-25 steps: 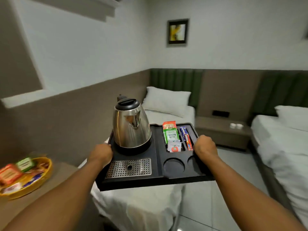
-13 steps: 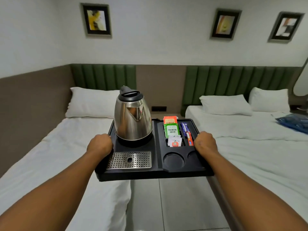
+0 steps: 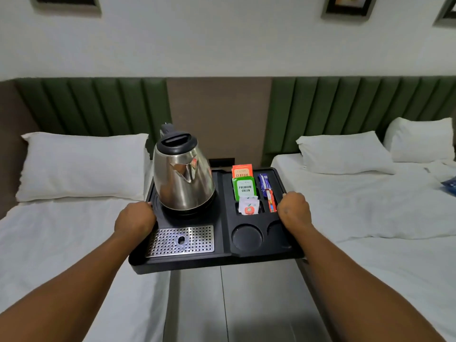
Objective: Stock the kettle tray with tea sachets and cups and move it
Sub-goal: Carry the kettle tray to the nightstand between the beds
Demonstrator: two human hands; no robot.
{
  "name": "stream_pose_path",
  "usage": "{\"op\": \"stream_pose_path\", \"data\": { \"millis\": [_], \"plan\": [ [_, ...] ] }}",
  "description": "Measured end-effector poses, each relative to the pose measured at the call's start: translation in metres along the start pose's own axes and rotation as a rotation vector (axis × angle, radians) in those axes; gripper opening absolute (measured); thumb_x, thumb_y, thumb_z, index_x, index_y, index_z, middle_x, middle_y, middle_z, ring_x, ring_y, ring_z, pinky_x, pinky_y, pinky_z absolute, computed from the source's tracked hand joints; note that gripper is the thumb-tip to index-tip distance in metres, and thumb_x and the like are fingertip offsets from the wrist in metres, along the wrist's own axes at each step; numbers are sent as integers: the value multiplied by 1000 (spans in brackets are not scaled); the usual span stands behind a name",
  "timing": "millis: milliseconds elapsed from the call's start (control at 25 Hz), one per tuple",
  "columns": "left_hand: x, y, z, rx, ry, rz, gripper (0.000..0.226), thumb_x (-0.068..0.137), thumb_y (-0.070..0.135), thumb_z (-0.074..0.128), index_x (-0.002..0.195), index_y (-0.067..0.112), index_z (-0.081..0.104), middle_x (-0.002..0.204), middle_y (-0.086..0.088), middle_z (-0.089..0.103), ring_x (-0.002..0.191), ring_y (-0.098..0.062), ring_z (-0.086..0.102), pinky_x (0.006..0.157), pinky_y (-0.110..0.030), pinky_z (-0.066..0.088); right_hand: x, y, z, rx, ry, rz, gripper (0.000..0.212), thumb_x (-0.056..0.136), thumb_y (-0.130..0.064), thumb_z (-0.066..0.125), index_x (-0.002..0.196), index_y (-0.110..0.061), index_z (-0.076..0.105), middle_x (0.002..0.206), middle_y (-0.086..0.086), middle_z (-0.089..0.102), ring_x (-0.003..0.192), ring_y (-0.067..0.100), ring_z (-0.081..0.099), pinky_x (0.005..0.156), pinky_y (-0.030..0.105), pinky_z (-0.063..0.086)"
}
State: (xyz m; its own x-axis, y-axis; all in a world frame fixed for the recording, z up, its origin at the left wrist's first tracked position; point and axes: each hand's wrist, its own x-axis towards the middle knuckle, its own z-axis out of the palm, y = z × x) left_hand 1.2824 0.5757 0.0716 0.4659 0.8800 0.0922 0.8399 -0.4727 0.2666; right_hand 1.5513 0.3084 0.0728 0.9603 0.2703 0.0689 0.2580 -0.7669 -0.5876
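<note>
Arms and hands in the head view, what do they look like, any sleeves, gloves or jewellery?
Both forearms are bare right to the lower edge of the picture: no sleeve shows. The left hand and right hand wear no gloves, and no watch, bracelet or band shows at either wrist. The fingers are mostly hidden, so rings cannot be ruled out.

Two forearms enter from the bottom corners of the head view, both bare along their whole visible length: no sleeve, cuff or glove on either. Left hand and right hand seen from the back, knuckles rounded, fingers curled out of sight (nails hidden, so nothing to note there); no watch, band or ring on what shows. Wide-angle lens swells the forearms toward the frame edges and makes the hands look small; elbows and upper arms cut off by the frame.
</note>
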Motion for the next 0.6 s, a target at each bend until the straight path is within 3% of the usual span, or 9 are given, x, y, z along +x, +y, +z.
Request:
{"op": "stream_pose_path", "data": {
  "millis": [200, 400, 600],
  "plan": [
    [169, 51, 72, -26, 35, -54, 45, 103, 31, 32, 94, 3, 66, 99, -26, 67, 89, -43, 63, 69, -37, 41, 185, -39, 96, 80, -13, -29, 36, 101, -27, 43, 102, 2, 65, 103, 19, 68, 90, 30, 66, 54, 23, 38],
    [330, 85, 147, -50, 34, -112, 48, 104, 35, 31, 94, 2, 64, 94, -26, 66, 87, -44, 62, 69, -39, 41, 338, -77, 198, 70, -54, -39, 39, 101, -26, 43, 106, 7, 64, 107, 23, 63, 94, 35, 64, 74, 35, 51],
    [481, 90, 239, -5, -30, -76, 45, 104, 34, 29, 82, 6, 57, 87, -22, 67, 75, -39, 61, 64, -37, 41, 461, -97, 324, -30, -118, -13, 42, 102, -28, 41, 104, 7, 65, 102, 22, 66, 88, 33, 66, 63, 26, 42]
  ]
}}
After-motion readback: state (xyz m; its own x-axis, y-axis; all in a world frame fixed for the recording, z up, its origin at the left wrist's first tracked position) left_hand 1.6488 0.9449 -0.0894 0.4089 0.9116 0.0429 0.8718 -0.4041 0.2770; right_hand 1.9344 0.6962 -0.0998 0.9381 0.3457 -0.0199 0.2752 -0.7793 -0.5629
